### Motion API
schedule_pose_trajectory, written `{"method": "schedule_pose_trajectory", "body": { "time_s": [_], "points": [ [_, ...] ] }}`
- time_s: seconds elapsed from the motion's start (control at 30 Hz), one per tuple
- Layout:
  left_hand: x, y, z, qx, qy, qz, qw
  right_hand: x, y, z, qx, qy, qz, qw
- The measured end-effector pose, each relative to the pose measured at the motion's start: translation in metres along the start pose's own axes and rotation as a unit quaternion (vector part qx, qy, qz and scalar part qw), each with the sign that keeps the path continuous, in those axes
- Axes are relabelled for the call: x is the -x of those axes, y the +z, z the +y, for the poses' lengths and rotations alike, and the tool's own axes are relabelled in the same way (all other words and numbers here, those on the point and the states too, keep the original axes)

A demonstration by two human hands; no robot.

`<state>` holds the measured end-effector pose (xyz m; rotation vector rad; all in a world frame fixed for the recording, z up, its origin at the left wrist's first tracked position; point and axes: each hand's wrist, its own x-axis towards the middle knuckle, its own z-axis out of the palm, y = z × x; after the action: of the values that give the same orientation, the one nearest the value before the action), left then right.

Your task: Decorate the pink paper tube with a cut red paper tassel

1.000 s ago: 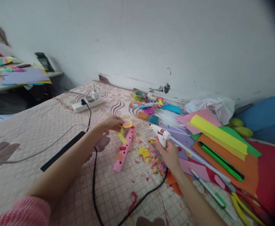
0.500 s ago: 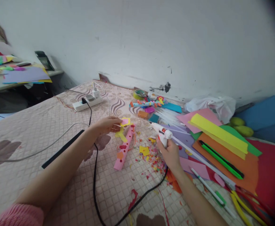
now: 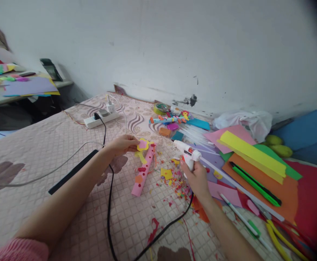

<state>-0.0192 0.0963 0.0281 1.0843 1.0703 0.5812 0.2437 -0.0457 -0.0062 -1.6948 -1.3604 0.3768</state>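
Note:
Between its thumb and fingers, my left hand [image 3: 125, 145] pinches a pink paper flower with a yellow edge [image 3: 142, 144]. The flower is over the top end of a pink paper tube [image 3: 144, 172] decorated with red dots and an orange piece. A yellow paper piece [image 3: 140, 156] lies beside the tube, below the flower. My right hand [image 3: 197, 177] is wrapped round the handle of a white glue gun [image 3: 187, 152], whose nozzle points to the upper left. A long white glue stick extends from its back.
Colourful paper scraps [image 3: 178, 181] lie between the hands. Coloured sheets [image 3: 261, 174], a green cutter [image 3: 254, 185] and yellow-handled scissors [image 3: 280, 239] are at right. Behind are a power strip [image 3: 101, 120], tape [image 3: 160, 108] and a decorated blue tube [image 3: 167, 120]. A black cable [image 3: 110, 214] loops in front.
The flower in my left hand has turned and dropped slightly, with the fingers closer together. The glue gun has shifted a little to the right.

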Motion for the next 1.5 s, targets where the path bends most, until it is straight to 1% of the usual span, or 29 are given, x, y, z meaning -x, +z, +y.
{"method": "schedule_pose_trajectory", "body": {
  "time_s": [0.23, 0.4, 0.6, 0.77, 0.87, 1.0, 1.17, 1.23, 1.33, 1.4, 1.5],
  "points": [
    [-0.004, -0.004, -0.002, -0.006, 0.011, 0.036, 0.999, 0.003, -0.004, -0.012, -0.052, 0.023, -0.021, 0.998],
    [-0.004, -0.003, -0.001, -0.004, 0.006, 0.032, 0.999, 0.003, -0.005, -0.015, -0.081, 0.039, -0.031, 0.995],
    [-0.003, -0.001, 0.000, -0.007, 0.000, 0.026, 1.000, 0.004, -0.004, -0.011, -0.078, 0.057, -0.042, 0.994],
    [-0.006, -0.004, -0.003, -0.010, 0.007, 0.033, 0.999, 0.007, -0.004, -0.015, -0.089, 0.047, -0.069, 0.992],
    [-0.008, -0.006, -0.005, -0.011, 0.022, 0.039, 0.999, 0.007, -0.005, -0.019, -0.096, 0.042, -0.079, 0.991],
    [-0.008, -0.009, -0.006, -0.009, 0.053, 0.052, 0.997, 0.007, -0.005, -0.020, -0.117, 0.057, -0.086, 0.988],
    [-0.006, -0.010, -0.004, -0.022, 0.074, 0.053, 0.996, 0.007, -0.005, -0.018, -0.125, 0.072, -0.085, 0.986],
    [-0.006, -0.009, -0.004, -0.045, 0.087, 0.057, 0.994, 0.006, -0.004, -0.015, -0.105, 0.066, -0.084, 0.989],
    [-0.005, -0.007, -0.003, -0.074, 0.102, 0.066, 0.990, 0.003, -0.001, -0.008, -0.030, 0.042, -0.075, 0.996],
    [-0.005, -0.007, -0.003, -0.090, 0.108, 0.078, 0.987, 0.001, 0.001, -0.004, 0.016, 0.022, -0.073, 0.997],
    [-0.004, -0.007, -0.001, -0.120, 0.118, 0.101, 0.981, -0.004, 0.007, 0.000, 0.050, -0.018, -0.069, 0.996]
  ]
}}
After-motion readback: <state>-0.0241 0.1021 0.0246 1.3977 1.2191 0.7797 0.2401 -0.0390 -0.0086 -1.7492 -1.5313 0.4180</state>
